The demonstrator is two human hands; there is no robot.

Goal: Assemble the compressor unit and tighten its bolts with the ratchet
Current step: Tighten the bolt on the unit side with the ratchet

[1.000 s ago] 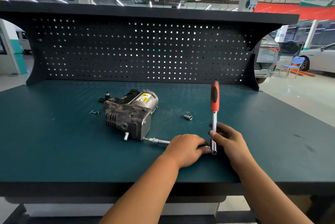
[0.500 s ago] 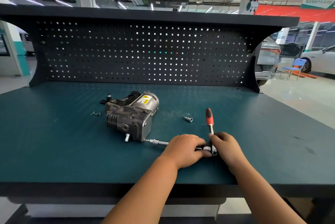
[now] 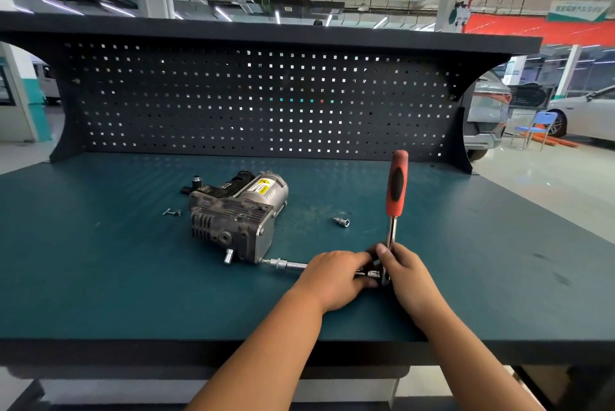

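Observation:
The grey compressor unit (image 3: 236,216) lies on the teal bench top (image 3: 100,277), left of centre. A chrome extension bar (image 3: 286,265) runs from its lower right corner toward my hands. My left hand (image 3: 336,277) grips the bar's near end. My right hand (image 3: 404,272) holds the ratchet (image 3: 394,201) by its shaft near the head. The red and black handle stands nearly upright, away from me. The ratchet head is mostly hidden between my hands.
A loose socket (image 3: 342,221) lies right of the compressor. Two small screws (image 3: 171,212) and a small black part (image 3: 196,182) lie to its left. A dark pegboard (image 3: 259,101) closes off the bench's back. Cars and a blue chair (image 3: 537,126) stand beyond on the right.
The ratchet handle swung down away from me half a second ago and has now swung back upright. Both hands stayed on the bar and ratchet head.

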